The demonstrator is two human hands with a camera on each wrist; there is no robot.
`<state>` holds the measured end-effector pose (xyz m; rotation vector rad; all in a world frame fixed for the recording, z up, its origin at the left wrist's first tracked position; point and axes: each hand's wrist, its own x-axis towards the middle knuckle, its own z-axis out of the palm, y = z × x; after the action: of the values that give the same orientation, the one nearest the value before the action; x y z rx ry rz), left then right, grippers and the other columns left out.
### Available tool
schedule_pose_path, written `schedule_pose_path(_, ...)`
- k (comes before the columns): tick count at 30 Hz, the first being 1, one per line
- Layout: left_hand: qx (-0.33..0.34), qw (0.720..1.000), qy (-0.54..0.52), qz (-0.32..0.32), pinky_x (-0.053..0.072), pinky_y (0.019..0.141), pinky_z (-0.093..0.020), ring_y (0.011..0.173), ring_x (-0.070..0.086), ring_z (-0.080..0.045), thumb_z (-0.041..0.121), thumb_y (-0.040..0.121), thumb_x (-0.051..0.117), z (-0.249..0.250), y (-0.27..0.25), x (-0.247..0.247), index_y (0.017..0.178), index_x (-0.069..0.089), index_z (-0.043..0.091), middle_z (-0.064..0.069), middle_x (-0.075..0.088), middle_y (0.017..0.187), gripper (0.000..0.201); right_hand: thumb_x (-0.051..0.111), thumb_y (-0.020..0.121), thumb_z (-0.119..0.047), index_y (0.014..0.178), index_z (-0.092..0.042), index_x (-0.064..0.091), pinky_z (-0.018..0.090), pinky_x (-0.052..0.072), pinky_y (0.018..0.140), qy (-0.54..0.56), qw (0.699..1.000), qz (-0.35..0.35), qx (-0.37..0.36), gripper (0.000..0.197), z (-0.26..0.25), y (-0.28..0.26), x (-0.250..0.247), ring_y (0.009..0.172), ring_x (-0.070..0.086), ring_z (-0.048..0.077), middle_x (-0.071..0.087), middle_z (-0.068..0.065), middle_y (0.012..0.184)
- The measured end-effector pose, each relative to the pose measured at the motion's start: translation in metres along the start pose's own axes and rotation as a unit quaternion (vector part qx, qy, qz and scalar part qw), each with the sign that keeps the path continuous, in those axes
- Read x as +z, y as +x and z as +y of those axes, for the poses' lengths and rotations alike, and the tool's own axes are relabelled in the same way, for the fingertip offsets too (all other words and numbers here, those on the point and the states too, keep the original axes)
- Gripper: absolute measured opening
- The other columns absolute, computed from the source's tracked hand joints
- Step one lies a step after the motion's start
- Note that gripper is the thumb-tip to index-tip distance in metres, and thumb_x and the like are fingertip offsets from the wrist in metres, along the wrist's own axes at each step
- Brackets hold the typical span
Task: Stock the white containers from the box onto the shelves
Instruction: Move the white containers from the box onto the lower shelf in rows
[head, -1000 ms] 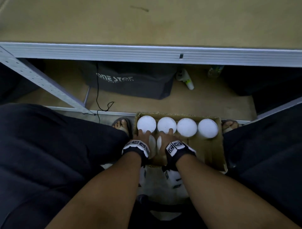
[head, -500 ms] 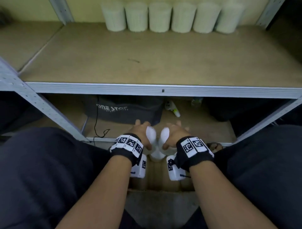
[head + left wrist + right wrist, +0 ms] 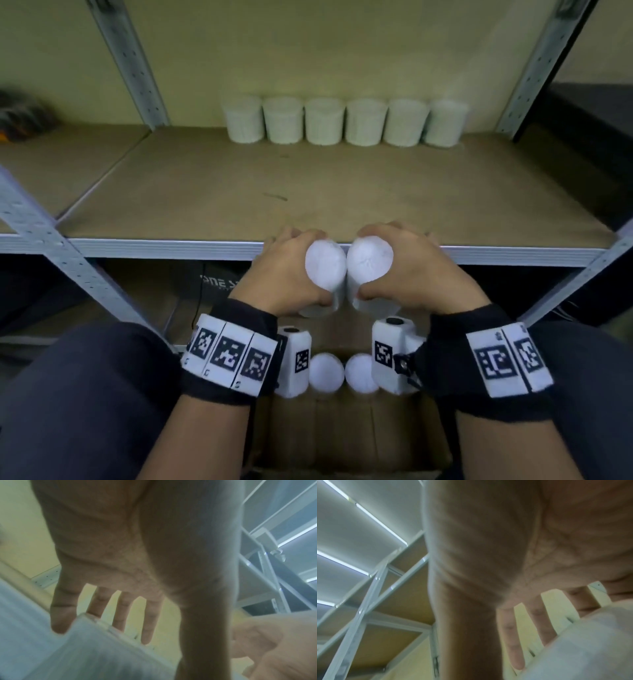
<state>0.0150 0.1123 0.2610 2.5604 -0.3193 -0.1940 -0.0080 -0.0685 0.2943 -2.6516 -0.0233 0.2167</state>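
My left hand (image 3: 287,270) grips a white container (image 3: 325,270) and my right hand (image 3: 407,270) grips a second white container (image 3: 370,265). The two are held side by side and touching, at the front edge of the shelf (image 3: 308,192). Several white containers (image 3: 342,121) stand in a row at the back of that shelf. Below my wrists, two more white containers (image 3: 344,373) show in the cardboard box (image 3: 349,431). In the left wrist view my fingers (image 3: 101,601) wrap a blurred white container (image 3: 82,650). In the right wrist view my fingers (image 3: 511,642) wrap the other white container (image 3: 583,649).
Grey metal uprights (image 3: 126,61) frame the shelf, and its metal front rail (image 3: 154,248) runs across at hand height. A dark bag (image 3: 212,281) with white lettering lies on the lower level. My dark-clothed knees (image 3: 85,394) flank the box.
Both hands have lifted one container each out of the box and raised them to the shelf's front edge. The view has tilted up from the box to the shelf.
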Motion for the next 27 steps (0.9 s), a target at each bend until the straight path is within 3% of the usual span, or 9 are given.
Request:
schedule_pose_path(5, 0.039, 0.995, -0.034, 0.085, 0.043, 0.097, -0.033, 0.12, 0.045, -0.017, 0.039, 0.057, 0.081, 0.018, -0.003, -0.031, 0.131, 0.045, 0.038, 0.009, 0.046, 0.129, 0.082, 0.079, 0.059, -0.037, 0.121, -0.045, 0.051, 0.047, 0.032, 0.107, 0.049, 0.993, 0.092, -0.056, 0.069, -0.006, -0.008, -0.029, 0.124, 0.042, 0.027, 0.042, -0.012, 0.131)
schedule_pose_path(9, 0.052, 0.985, -0.057, 0.153, 0.036, 0.089, -0.025, 0.118, 0.042, -0.012, 0.042, 0.06, 0.08, 0.025, 0.001, -0.042, 0.12, 0.052, 0.041, 0.016, 0.049, 0.123, 0.066, 0.081, 0.062, -0.033, 0.116, -0.039, 0.059, 0.043, 0.037, 0.106, 0.103, 0.976, 0.173, -0.084, 0.059, -0.005, -0.004, -0.036, 0.119, 0.045, 0.021, 0.046, -0.011, 0.121)
schedule_pose_path(12, 0.046, 0.976, -0.084, 0.193, 0.036, 0.091, -0.023, 0.118, 0.045, -0.013, 0.041, 0.06, 0.081, 0.025, 0.015, -0.04, 0.112, 0.058, 0.036, 0.016, 0.053, 0.121, 0.058, 0.082, 0.063, -0.03, 0.107, -0.032, 0.066, 0.04, 0.038, 0.105, 0.147, 0.959, 0.228, -0.083, 0.047, -0.003, 0.01, -0.03, 0.117, 0.048, 0.019, 0.05, -0.008, 0.117)
schedule_pose_path(17, 0.029, 0.978, -0.074, 0.193, 0.04, 0.098, -0.031, 0.118, 0.05, -0.017, 0.04, 0.066, 0.079, 0.017, 0.041, -0.03, 0.109, 0.06, 0.028, 0.009, 0.056, 0.122, 0.048, 0.082, 0.065, -0.028, 0.099, -0.026, 0.069, 0.04, 0.039, 0.105, 0.163, 0.955, 0.233, -0.079, 0.036, 0.009, 0.044, -0.01, 0.117, 0.053, 0.021, 0.057, -0.004, 0.116)
schedule_pose_path(20, 0.043, 0.982, -0.057, 0.177, 0.038, 0.095, -0.026, 0.118, 0.05, -0.015, 0.041, 0.071, 0.076, 0.012, 0.05, -0.032, 0.112, 0.06, 0.027, 0.01, 0.056, 0.124, 0.046, 0.081, 0.068, -0.025, 0.099, -0.021, 0.07, 0.025, 0.034, 0.103, 0.157, 0.95, 0.255, -0.09, 0.033, 0.015, 0.055, -0.002, 0.119, 0.053, 0.02, 0.062, -0.003, 0.118)
schedule_pose_path(22, 0.055, 0.984, -0.056, 0.163, 0.033, 0.092, -0.021, 0.121, 0.047, -0.014, 0.041, 0.073, 0.075, 0.007, 0.052, -0.033, 0.113, 0.058, 0.027, 0.011, 0.054, 0.126, 0.046, 0.08, 0.071, -0.022, 0.101, -0.017, 0.07, 0.023, 0.031, 0.105, 0.153, 0.944, 0.274, -0.102, 0.032, 0.014, 0.057, 0.0, 0.119, 0.05, 0.012, 0.064, -0.003, 0.117)
schedule_pose_path(25, 0.074, 0.982, -0.057, 0.162, 0.032, 0.099, -0.021, 0.132, 0.041, -0.012, 0.041, 0.075, 0.074, 0.002, 0.053, -0.031, 0.115, 0.057, 0.027, 0.008, 0.051, 0.133, 0.046, 0.078, 0.076, -0.02, 0.106, -0.012, 0.069, 0.016, 0.018, 0.109, 0.144, 0.941, 0.277, -0.131, 0.032, 0.014, 0.056, 0.0, 0.101, 0.025, -0.025, 0.066, -0.003, 0.119)
schedule_pose_path(27, 0.081, 0.982, -0.052, 0.161, 0.029, 0.106, -0.024, 0.138, 0.035, -0.013, 0.042, 0.076, 0.073, 0.0, 0.053, -0.028, 0.118, 0.056, 0.028, 0.005, 0.048, 0.138, 0.048, 0.076, 0.079, -0.021, 0.111, -0.014, 0.067, 0.019, 0.014, 0.112, 0.136, 0.945, 0.268, -0.132, 0.035, 0.017, 0.055, 0.0, 0.1, 0.015, -0.031, 0.062, -0.004, 0.128)
